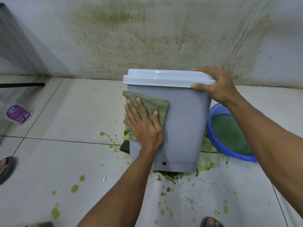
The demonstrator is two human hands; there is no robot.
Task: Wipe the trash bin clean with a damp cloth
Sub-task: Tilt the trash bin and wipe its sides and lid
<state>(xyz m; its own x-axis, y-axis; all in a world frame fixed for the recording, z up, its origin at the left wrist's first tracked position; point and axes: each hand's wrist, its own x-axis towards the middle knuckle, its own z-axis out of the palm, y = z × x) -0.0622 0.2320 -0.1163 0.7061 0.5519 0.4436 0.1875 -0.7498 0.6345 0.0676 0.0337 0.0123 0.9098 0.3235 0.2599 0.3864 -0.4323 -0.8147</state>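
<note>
Head view. The bin (180, 125) stands upright on the tiled floor (65, 161), close to the stained wall (147, 38), with its white lid (165, 79) closed. A blue basin (213, 126) holding greenish water sits on the floor just beside the bin, at its right. Green splashes (75, 188) lie scattered over the tiles around the base of the bin.

The left hand (144, 126) is laid flat on the cloth (150, 107), fingers spread apart, and the cloth is pressed against the left part of the grey side wall that faces the camera. The right hand (214, 86) is clamped on the right corner of the lid, thumb on the front rim and fingers over the top, so the bin is steadied.

Recommended procedure for the wipe in hand:

1. The hold on the lid should be kept firm, so the bin is not tipped or slid by the pressure of the cloth.
2. The palm should be kept flat, so the cloth stays in full contact with the wall.
3. Overlapping strokes should be run from the rim down to the base.
4. The cloth appears already soiled green; it should be rinsed in the basin and wrung before further passes, or dirt is likely to be smeared.
5. The lower edge should be wiped last, since the floor there is the dirtiest.
</note>
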